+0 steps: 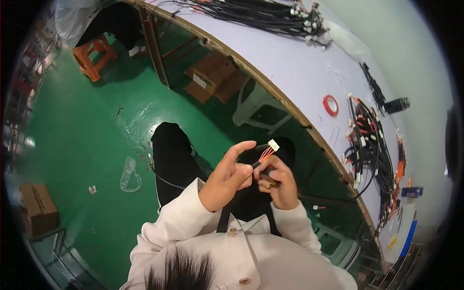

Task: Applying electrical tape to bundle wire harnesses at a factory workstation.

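A black-sheathed cable (256,165) with a white multi-pin connector (274,145) is held over my lap. Short pink and orange wires (266,154) run bare between the sheath and the connector. My left hand (226,178) pinches the sheath between thumb and curled fingers, its index finger stretched out above. Close beside it, my right hand (282,185) is closed, with its fingertips against the wires. Something dark shows in the right hand's grip; its kind cannot be made out.
To the right curves a white table (290,72) with bundled black cables (261,19), a cable pile (369,140) and red tape (330,105). Under it are a cardboard box (212,75) and a pale stool (258,107). An orange stool (94,55) stands far left, near another person's foot.
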Available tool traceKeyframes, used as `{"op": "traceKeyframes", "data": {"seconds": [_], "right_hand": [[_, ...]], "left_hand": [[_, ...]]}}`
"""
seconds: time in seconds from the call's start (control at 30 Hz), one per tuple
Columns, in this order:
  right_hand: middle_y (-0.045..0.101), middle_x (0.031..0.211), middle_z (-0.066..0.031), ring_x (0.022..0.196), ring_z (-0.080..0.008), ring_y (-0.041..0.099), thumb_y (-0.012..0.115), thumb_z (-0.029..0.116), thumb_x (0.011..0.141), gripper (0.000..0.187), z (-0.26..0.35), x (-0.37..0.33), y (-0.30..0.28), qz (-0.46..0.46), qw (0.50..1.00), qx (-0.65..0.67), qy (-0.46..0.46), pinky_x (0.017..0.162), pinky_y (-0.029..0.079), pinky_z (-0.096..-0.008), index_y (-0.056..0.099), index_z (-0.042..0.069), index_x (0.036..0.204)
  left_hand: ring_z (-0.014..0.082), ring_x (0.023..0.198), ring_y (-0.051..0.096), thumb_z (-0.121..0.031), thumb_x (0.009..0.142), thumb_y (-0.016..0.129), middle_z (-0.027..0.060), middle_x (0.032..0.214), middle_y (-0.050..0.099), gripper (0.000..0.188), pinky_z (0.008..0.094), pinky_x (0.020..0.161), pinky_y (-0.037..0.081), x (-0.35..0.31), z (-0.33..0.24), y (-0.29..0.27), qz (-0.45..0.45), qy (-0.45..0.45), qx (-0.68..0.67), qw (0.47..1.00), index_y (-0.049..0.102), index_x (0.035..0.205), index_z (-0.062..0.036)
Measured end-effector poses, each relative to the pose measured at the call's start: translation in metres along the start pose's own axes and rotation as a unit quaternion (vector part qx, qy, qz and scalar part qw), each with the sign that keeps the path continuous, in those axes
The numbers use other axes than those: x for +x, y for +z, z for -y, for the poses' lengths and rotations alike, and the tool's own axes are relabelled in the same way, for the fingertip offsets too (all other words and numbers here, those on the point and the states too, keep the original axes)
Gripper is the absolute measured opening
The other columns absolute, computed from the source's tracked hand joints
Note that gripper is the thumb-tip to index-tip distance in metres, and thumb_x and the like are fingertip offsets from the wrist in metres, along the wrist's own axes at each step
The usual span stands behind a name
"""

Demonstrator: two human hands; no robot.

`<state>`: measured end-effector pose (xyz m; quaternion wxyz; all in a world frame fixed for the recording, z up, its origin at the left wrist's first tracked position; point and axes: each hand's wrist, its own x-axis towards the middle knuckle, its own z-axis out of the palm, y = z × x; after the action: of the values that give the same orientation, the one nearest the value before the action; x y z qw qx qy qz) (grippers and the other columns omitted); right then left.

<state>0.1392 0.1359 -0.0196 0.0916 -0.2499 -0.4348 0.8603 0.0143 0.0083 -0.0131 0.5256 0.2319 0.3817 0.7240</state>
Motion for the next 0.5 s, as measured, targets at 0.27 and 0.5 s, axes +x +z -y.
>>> {"op": "traceKeyframes", "data": {"seconds": [0.27, 0.5], "right_hand": [[0.057, 0.086, -0.0043, 0.058, -0.0057, 0.044, 0.048, 0.021, 0.079, 0.025, -0.031, -0.002, 0.000, -0.019, 0.998, -0.052, -0.004, 0.050, 0.033, -0.0183, 0.053, 0.003, 0.095], [0.046, 0.094, -0.0032, 0.070, -0.0092, 0.045, 0.049, 0.021, 0.072, 0.046, -0.023, -0.024, -0.002, 0.088, 0.995, 0.042, 0.032, 0.060, 0.039, -0.0232, 0.043, 0.002, 0.114]], "left_hand": [[0.0060, 0.058, 0.034, -0.019, 0.094, 0.048, -0.0014, 0.065, 0.044, 0.057, 0.0201, 0.055, 0.030, -0.017, 0.010, 0.013, 0.018, -0.067, 0.037, 0.997, 0.017, 0.140, -0.0065], [0.0072, 0.064, 0.043, -0.011, 0.094, 0.043, 0.0011, 0.069, 0.048, 0.056, 0.0274, 0.075, 0.046, -0.022, 0.015, 0.020, 0.031, -0.101, 0.064, 0.992, 0.012, 0.141, -0.0081]]}}
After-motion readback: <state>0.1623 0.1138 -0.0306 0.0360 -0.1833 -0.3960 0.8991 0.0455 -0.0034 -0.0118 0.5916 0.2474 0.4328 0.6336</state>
